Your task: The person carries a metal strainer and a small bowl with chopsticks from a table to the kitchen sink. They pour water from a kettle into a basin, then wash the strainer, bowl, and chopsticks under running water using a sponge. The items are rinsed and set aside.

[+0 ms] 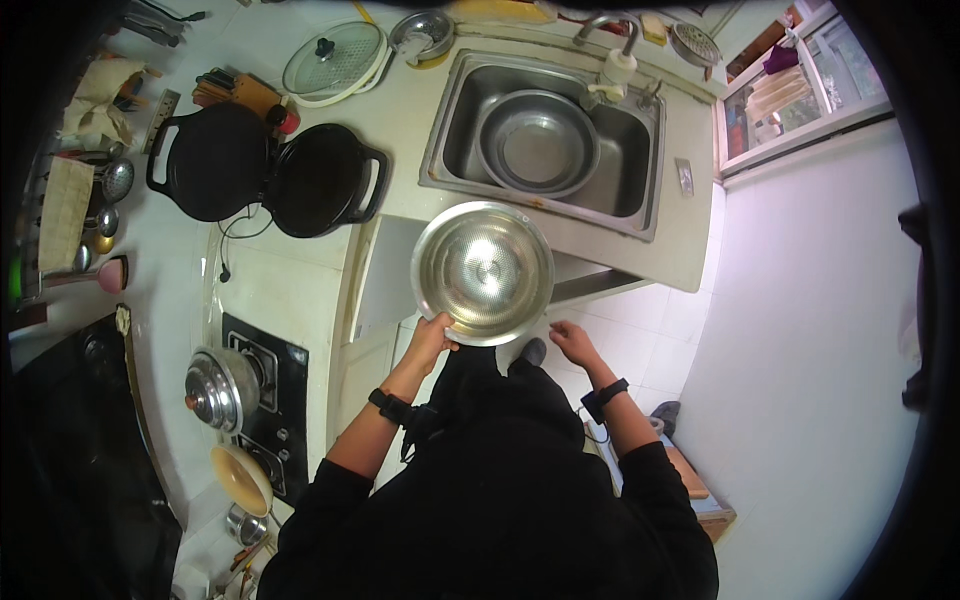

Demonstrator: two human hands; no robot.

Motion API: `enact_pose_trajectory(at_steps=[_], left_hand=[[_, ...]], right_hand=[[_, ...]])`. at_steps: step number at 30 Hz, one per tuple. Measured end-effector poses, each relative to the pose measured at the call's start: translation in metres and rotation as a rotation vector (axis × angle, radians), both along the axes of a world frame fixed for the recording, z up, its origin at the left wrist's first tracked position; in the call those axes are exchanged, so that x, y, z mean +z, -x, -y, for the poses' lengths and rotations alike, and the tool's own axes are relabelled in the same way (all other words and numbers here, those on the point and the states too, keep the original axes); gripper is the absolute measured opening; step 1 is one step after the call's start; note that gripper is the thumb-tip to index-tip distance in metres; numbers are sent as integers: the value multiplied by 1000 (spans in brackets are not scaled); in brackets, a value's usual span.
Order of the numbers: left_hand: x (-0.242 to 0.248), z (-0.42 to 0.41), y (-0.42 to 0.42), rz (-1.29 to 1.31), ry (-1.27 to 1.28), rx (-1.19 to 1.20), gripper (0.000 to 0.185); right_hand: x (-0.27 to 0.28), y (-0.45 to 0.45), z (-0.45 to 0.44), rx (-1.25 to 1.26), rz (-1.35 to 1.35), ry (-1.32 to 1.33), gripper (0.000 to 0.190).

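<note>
My left hand grips the near-left rim of a shiny metal basin with a dotted, mesh-like pattern inside. The basin is tipped so that its inside faces me, in front of the sink counter. To the lower right of the basin, apart from its rim, my right hand has its fingers curled in, and nothing shows in it. Beyond the basin, a larger grey metal basin sits in the stainless-steel sink. Below the counter, a white cabinet door stands swung out, partly behind the held basin.
An opened black electric griddle rests on the left counter near a knife block. A glass lid and a metal bowl are behind. A lidded pot and a pan stand on the gas stove. A wall bounds the right.
</note>
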State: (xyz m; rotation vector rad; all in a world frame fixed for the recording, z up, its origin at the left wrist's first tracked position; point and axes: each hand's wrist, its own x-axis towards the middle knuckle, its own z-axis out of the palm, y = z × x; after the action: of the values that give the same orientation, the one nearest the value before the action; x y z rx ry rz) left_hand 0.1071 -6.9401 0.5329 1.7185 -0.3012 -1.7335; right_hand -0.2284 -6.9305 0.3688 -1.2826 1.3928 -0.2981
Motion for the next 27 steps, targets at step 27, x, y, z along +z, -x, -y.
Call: enact_pose_trajectory(at_steps=[27], left_hand=[[-13, 224, -93, 4, -4, 389, 25]], right_hand=[[132, -374, 635, 419, -448, 908, 67]])
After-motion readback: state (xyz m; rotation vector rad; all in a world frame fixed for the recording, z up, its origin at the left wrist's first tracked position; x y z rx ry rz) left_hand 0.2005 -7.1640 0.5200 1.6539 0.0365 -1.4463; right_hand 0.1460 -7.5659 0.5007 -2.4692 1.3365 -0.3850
